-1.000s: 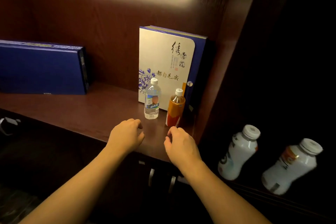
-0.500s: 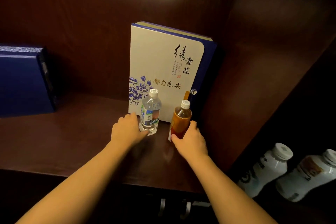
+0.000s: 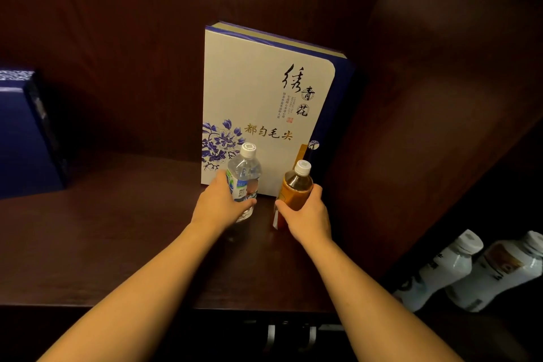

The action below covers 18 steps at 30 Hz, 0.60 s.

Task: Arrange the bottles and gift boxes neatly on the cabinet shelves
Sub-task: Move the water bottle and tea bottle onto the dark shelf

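Gripping the water bottle point(image 3: 244, 176) in my left hand point(image 3: 219, 204) and the tea bottle point(image 3: 293, 189) in my right hand point(image 3: 305, 213) mid-body, I expect slick, light plastic.

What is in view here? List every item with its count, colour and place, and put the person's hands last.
water bottle: 1, clear with white cap, on the shelf before the white gift box, upright.
tea bottle: 1, amber with white cap, right of the water bottle, upright.
white gift box: 1, white front with blue flowers and blue edge, standing at the back of the shelf.
blue gift box: 1, dark blue, at the shelf's left end, partly out of frame.
white bottles: 2, white with white caps, in the dark compartment at lower right.
shelf: 1, dark brown wood.
cabinet handles: 2, metallic, below the shelf edge.
left hand: grip around the water bottle.
right hand: grip around the tea bottle.
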### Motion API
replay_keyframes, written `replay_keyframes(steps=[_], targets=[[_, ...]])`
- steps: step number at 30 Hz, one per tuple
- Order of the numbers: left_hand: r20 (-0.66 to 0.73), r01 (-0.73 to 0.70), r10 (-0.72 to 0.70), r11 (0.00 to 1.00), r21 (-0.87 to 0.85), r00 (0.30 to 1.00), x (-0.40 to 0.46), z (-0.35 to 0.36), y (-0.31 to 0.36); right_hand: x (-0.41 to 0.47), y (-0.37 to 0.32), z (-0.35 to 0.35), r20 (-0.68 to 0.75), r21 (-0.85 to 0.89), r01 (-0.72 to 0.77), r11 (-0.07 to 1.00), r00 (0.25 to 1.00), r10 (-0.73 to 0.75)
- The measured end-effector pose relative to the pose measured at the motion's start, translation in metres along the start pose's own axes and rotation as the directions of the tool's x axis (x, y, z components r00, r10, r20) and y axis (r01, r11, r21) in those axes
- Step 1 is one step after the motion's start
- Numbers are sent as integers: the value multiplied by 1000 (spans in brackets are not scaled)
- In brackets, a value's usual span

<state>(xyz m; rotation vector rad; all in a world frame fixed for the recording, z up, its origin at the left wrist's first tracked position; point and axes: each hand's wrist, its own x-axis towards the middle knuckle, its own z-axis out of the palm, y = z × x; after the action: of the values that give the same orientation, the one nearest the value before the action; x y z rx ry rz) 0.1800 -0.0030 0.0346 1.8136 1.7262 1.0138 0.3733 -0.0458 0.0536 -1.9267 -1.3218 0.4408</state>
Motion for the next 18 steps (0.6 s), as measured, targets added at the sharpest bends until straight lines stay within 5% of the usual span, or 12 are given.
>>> replay_keyframes(steps=[18], targets=[[-14,114,-113,989,99,994,-101,-14,30,-73,29,-53,193,47,102,994,975,-109]])
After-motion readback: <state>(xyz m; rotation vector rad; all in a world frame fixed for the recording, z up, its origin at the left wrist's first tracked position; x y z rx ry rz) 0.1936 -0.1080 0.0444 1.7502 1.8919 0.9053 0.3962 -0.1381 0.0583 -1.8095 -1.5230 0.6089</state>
